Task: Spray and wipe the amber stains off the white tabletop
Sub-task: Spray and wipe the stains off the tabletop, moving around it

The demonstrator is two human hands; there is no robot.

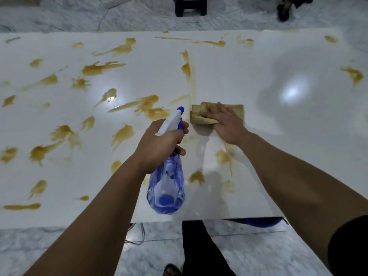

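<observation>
Head view. The glossy white tabletop [229,76] carries many amber stains [99,68], thick on its left half and sparse on the right; a few remain near the front edge between the forearms. The left hand [161,145] grips the neck of a translucent blue plastic spray bottle with a white trigger head [166,188], nozzle pointing away from the person over the stains, body hanging above the table. The bottle looks light and rigid, probably slick if wet, and is best held at the neck. The right hand [223,120], fingers straight and spread, presses a folded tan cloth [201,114] flat on the tabletop at the stained zone's edge. The cloth appears soft and pliable, best driven by palm pressure.
</observation>
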